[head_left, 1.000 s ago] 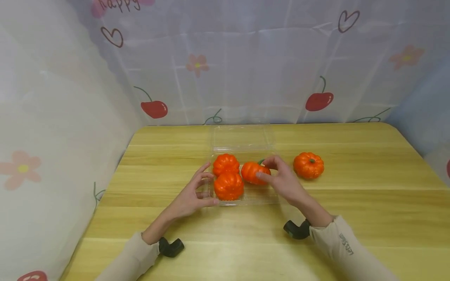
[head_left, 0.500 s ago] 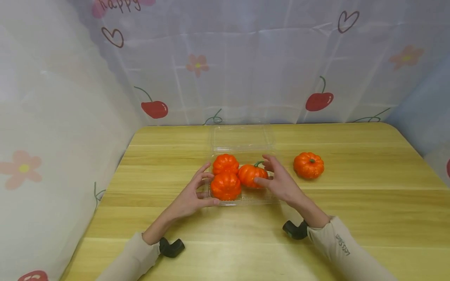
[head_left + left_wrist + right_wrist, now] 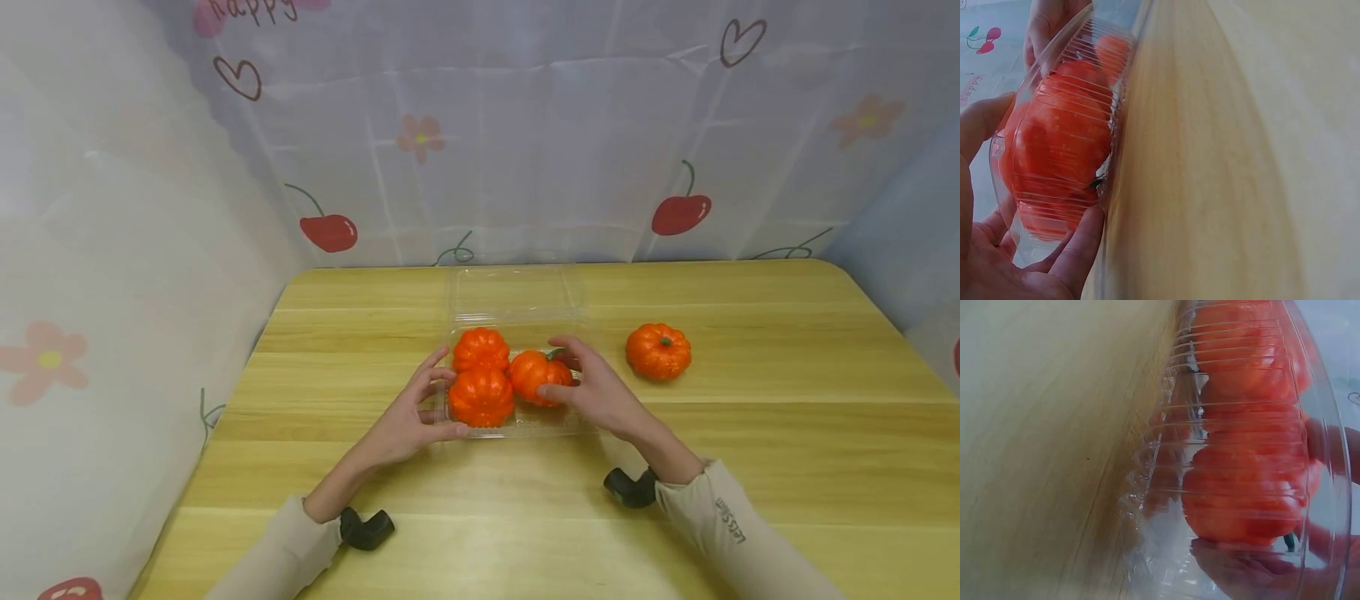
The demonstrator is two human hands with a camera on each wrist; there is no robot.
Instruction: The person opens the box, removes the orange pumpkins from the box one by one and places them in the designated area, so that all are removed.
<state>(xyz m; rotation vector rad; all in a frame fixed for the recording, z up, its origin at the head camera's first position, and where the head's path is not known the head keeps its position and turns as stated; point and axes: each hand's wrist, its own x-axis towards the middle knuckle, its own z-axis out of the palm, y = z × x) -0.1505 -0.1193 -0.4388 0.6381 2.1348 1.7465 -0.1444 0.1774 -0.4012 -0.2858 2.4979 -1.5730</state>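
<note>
A clear plastic clamshell container [image 3: 536, 432] lies on the table with two small orange pumpkins, a far one [image 3: 482, 348] and a near one [image 3: 481, 398], side by side in its left half. My left hand [image 3: 401, 423] holds the container's left end, thumb at the near corner and fingers along the side wall. Inside the right half, my right hand [image 3: 606, 398] grips a third pumpkin [image 3: 534, 373] between thumb and fingers, its green stem tilted toward the fingers. Through the ribbed wall, the right wrist view shows this pumpkin [image 3: 1241, 494] low in the container.
The container's lid [image 3: 517, 292] is folded back toward the rear edge of the wooden table [image 3: 787, 467]. Another orange pumpkin [image 3: 658, 352] sits upright on the table, right of the container. A printed curtain [image 3: 540, 150] hangs behind the table.
The right hand has brought its pumpkin slightly left and nearer, against the others, and it has turned a little. The near pumpkin has shifted slightly left. The left hand has stayed in place.
</note>
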